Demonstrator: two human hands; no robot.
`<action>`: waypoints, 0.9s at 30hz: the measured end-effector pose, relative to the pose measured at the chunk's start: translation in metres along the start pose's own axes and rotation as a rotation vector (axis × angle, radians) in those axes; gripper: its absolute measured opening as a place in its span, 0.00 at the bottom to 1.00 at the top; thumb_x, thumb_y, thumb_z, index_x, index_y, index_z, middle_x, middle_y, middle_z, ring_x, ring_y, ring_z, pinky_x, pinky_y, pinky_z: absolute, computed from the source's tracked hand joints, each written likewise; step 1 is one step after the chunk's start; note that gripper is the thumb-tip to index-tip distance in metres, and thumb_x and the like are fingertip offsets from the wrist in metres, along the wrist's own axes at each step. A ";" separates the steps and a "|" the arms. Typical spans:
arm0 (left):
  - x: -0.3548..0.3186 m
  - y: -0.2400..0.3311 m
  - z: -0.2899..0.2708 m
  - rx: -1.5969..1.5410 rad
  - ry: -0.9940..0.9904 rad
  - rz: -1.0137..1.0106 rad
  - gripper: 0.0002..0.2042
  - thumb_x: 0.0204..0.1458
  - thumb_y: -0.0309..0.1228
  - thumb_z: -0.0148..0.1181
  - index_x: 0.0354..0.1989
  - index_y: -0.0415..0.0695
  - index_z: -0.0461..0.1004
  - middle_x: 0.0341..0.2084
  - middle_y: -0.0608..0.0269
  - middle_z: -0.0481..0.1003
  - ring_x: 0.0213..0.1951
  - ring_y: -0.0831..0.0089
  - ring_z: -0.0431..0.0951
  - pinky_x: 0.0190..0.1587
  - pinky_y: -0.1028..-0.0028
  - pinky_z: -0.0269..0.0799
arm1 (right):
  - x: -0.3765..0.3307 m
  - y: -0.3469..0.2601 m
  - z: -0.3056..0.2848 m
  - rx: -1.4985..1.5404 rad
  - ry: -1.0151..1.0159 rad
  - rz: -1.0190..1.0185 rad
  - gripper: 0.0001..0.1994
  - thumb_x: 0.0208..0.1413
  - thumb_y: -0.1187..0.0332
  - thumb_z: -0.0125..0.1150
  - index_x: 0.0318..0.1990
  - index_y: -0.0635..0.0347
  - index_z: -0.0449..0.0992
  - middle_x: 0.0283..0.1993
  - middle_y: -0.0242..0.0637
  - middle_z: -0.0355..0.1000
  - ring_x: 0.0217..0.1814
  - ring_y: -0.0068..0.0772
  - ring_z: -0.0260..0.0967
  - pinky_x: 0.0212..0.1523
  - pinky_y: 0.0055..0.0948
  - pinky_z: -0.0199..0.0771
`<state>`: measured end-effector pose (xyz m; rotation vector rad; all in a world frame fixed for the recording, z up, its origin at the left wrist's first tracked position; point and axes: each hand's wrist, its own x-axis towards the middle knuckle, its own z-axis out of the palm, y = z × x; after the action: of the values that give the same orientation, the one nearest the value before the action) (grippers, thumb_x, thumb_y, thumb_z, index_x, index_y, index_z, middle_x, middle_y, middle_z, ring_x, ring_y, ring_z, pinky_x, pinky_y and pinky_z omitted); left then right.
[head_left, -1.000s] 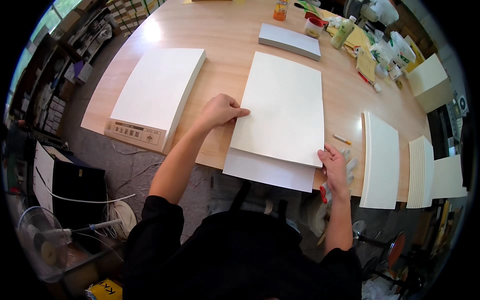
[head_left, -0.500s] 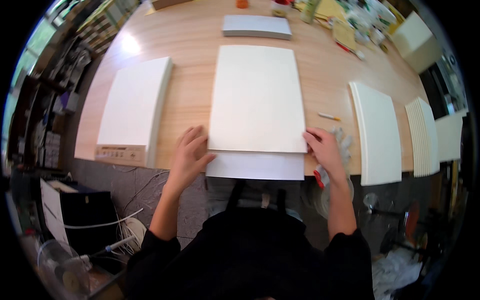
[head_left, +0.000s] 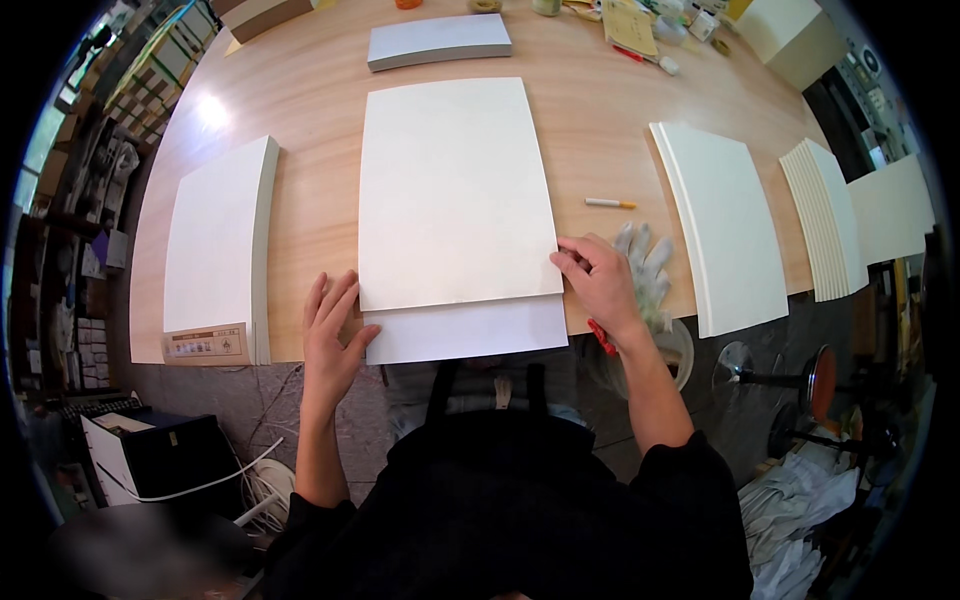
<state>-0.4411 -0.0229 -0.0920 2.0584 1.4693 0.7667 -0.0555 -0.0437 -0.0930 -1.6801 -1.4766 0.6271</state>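
A large cream sheet (head_left: 455, 190) lies in front of me on the table. A white sheet (head_left: 465, 328) shows below its near edge, the rest of it covered. At the lower left corner, my left hand (head_left: 331, 338) has its fingers spread, with the thumb at the white sheet's left edge. My right hand (head_left: 600, 285) is at the cream sheet's right edge, thumb and forefinger closed on that edge. Beside the right wrist lie a pale glove (head_left: 648, 268) and a red-handled tool (head_left: 602, 337), partly hidden by the arm.
A thick white paper stack (head_left: 215, 240) stands at the left of the wooden table (head_left: 310, 180). Cream boards (head_left: 730, 230) and a fanned stack (head_left: 822, 220) lie at the right. A white block of sheets (head_left: 440, 38) sits beyond; a cigarette-like stick (head_left: 610, 203) lies near the glove.
The whole view has shifted, so the table's things appear further left. My right hand sits slightly higher along the cream sheet's edge. The left hand stays near the lower left corner.
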 end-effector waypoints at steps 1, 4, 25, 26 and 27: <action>0.001 0.001 -0.001 -0.002 -0.004 0.001 0.32 0.48 0.21 0.74 0.65 0.40 0.76 0.70 0.60 0.71 0.77 0.49 0.56 0.76 0.54 0.58 | 0.001 0.001 0.000 -0.005 -0.002 -0.004 0.12 0.61 0.67 0.71 0.47 0.66 0.84 0.35 0.39 0.77 0.33 0.34 0.75 0.38 0.32 0.75; 0.001 0.000 -0.001 -0.010 -0.009 -0.009 0.31 0.48 0.21 0.74 0.65 0.41 0.77 0.70 0.61 0.72 0.78 0.49 0.56 0.76 0.54 0.57 | 0.001 0.000 0.000 -0.030 0.004 -0.023 0.11 0.60 0.68 0.71 0.47 0.65 0.83 0.35 0.39 0.77 0.33 0.34 0.75 0.38 0.33 0.75; 0.050 0.076 0.005 0.083 -0.442 0.412 0.33 0.49 0.37 0.76 0.66 0.44 0.73 0.72 0.52 0.66 0.72 0.50 0.66 0.71 0.54 0.66 | -0.053 -0.044 -0.045 -0.124 -0.177 -0.192 0.25 0.56 0.66 0.74 0.61 0.60 0.80 0.69 0.45 0.69 0.73 0.51 0.63 0.70 0.44 0.66; 0.050 0.076 0.002 0.159 -0.408 0.440 0.31 0.50 0.36 0.76 0.64 0.44 0.74 0.71 0.52 0.67 0.71 0.50 0.67 0.70 0.55 0.67 | -0.056 -0.048 -0.040 -0.189 -0.199 -0.275 0.27 0.54 0.65 0.76 0.62 0.59 0.79 0.74 0.45 0.66 0.79 0.53 0.57 0.75 0.46 0.62; 0.049 0.077 -0.001 0.236 -0.374 0.466 0.29 0.50 0.35 0.75 0.62 0.45 0.76 0.70 0.52 0.68 0.71 0.51 0.67 0.69 0.56 0.68 | -0.056 -0.046 -0.033 -0.205 -0.291 -0.249 0.31 0.49 0.64 0.80 0.63 0.56 0.80 0.80 0.44 0.57 0.86 0.57 0.42 0.81 0.50 0.50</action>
<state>-0.3773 0.0010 -0.0316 2.5973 0.9190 0.3443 -0.0669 -0.1062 -0.0449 -1.5667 -1.9809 0.6181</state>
